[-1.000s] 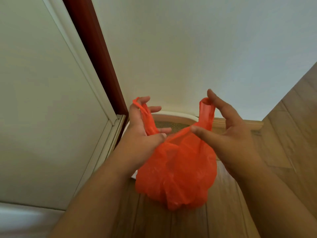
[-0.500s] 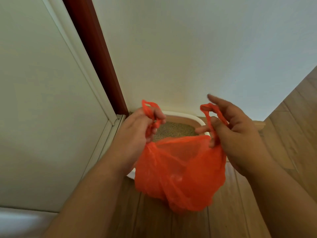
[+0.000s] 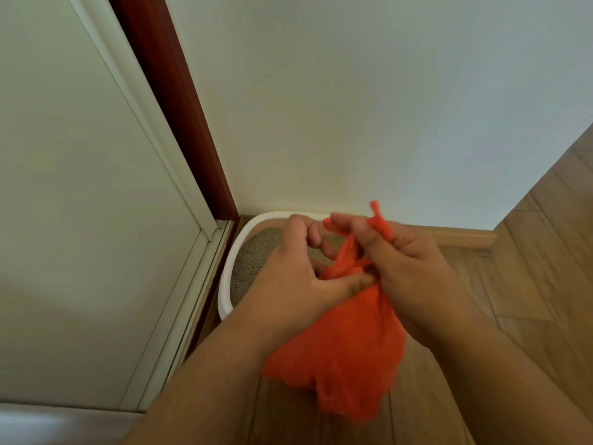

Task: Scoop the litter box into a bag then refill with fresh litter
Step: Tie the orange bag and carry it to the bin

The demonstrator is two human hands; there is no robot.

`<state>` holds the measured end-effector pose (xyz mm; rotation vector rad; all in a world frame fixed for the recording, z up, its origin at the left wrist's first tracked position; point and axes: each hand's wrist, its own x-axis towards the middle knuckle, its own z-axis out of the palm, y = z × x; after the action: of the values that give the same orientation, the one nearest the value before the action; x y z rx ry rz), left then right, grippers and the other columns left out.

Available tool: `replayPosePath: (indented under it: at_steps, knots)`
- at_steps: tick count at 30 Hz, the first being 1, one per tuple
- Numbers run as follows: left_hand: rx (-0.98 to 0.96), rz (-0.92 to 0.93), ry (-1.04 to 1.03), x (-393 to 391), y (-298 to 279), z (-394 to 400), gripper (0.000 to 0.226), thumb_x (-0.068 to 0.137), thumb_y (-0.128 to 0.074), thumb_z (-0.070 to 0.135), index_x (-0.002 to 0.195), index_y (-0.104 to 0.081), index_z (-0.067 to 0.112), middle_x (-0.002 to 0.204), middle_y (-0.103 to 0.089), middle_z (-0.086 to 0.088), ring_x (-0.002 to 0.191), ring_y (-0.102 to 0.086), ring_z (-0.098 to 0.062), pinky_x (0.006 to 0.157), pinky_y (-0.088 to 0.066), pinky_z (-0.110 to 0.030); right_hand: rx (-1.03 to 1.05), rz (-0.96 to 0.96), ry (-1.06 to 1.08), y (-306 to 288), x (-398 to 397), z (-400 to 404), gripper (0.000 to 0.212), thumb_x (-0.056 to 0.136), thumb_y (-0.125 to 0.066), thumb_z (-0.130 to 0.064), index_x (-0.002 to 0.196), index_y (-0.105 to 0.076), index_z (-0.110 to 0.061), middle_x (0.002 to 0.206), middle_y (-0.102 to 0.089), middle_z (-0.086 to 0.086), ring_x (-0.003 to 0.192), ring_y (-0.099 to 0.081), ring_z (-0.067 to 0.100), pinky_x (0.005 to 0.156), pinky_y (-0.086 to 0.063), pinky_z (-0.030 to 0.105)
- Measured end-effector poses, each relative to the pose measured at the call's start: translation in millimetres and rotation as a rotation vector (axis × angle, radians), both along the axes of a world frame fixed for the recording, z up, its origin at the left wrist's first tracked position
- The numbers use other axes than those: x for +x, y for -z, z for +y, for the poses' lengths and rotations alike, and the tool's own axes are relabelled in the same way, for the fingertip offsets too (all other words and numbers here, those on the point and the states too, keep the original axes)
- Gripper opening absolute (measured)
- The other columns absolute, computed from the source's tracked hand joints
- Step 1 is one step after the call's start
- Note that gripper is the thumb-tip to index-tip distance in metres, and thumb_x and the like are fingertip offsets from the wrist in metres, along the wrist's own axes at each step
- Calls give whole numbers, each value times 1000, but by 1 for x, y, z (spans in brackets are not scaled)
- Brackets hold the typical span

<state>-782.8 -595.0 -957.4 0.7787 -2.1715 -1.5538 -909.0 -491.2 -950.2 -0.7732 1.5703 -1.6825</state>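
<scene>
An orange plastic bag (image 3: 346, 351) hangs in front of me, bulging at the bottom, its two handles twisted together at the top. My left hand (image 3: 298, 277) pinches the gathered neck and one handle. My right hand (image 3: 401, 258) grips the other handle, whose end sticks up past my fingers. Behind the hands, a white litter box (image 3: 229, 268) sits in the corner on the floor, holding grey-brown litter (image 3: 256, 261). My hands and the bag hide most of the box.
A white wall rises behind the box, with a wooden baseboard (image 3: 455, 237) along it. A dark red door frame (image 3: 179, 110) and a pale door panel (image 3: 80, 203) stand at the left. Wood flooring (image 3: 529, 268) stretches to the right.
My hands came together from apart, drawing the two handles across each other and closing the bag's mouth. The bag sank lower, and the view tilted down toward the litter box.
</scene>
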Motion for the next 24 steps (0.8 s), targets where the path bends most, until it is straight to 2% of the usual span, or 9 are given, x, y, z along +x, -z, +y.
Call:
replayPosePath:
  at_steps: [4, 6, 9, 13, 16, 18, 19, 21, 24]
  knots:
    - [-33, -247, 314, 5, 10, -1, 12, 93, -75, 38, 101, -68, 33, 93, -78, 10, 92, -73, -5, 94, -57, -47, -105, -78, 126, -6, -13, 4, 33, 101, -49, -35, 106, -76, -17, 113, -77, -2, 112, -69, 15, 86, -52, 33]
    - [34, -226, 355, 6, 7, 1, 18, 100, -65, 41, 91, -74, 29, 79, -76, 6, 87, -73, -7, 96, -55, -46, -102, -51, 220, -6, -18, 7, 34, 103, -48, -36, 105, -76, -18, 112, -77, -3, 100, -68, 16, 77, -48, 31]
    - [120, -161, 372, 10, 0, -4, 26, 98, -64, 48, 82, -74, 31, 75, -73, 0, 94, -75, -21, 92, -57, -42, -137, -104, 346, -8, -27, 9, 35, 106, -45, -35, 104, -75, -16, 111, -78, -2, 71, -58, 10, 54, -42, 21]
    - [174, -59, 343, 9, 0, 1, 36, 101, -55, 39, 80, -62, 10, 59, -59, -2, 57, -58, -12, 66, -49, -27, -196, -270, 352, -10, -32, 11, 37, 107, -44, -33, 112, -69, -7, 112, -77, 7, 53, -55, 7, 42, -33, 19]
    - [337, 134, 231, 2, -3, 11, 36, 101, -51, 41, 81, -58, 12, 58, -33, -3, 49, -32, -13, 51, -39, -28, -223, -297, 247, -14, -29, 10, 38, 100, -52, -39, 118, -68, -10, 119, -74, 5, 71, -61, 16, 46, -36, 21]
    - [416, 165, 206, 0, -9, 15, 37, 101, -50, 45, 86, -62, 14, 62, -24, -11, 49, -25, -14, 47, -31, -26, -255, -322, 88, -18, -24, 10, 45, 91, -56, -49, 116, -68, -14, 108, -74, 5, 82, -64, 25, 54, -48, 27]
    - [411, 138, 220, 1, -10, 16, 38, 100, -50, 48, 88, -65, 15, 61, -26, -10, 47, -27, -12, 48, -31, -26, -268, -327, 15, -18, -21, 11, 49, 88, -57, -52, 118, -66, -15, 105, -74, 5, 89, -68, 26, 64, -56, 32]
    - [372, 45, 300, 2, -10, 19, 33, 100, -50, 52, 93, -71, 27, 59, -41, -7, 43, -36, -10, 50, -37, -26, -258, -281, -57, -14, -14, 12, 72, 78, -70, -58, 137, -56, -19, 131, -68, -5, 118, -66, 18, 92, -55, 41]
    - [364, -31, 384, 3, -10, 24, 30, 102, -49, 51, 91, -67, 29, 59, -55, -7, 42, -44, -9, 49, -39, -25, -203, -132, -158, -5, -6, 13, 107, 69, -81, -58, 158, -30, -30, 154, -47, -18, 136, -52, 7, 98, -46, 33]
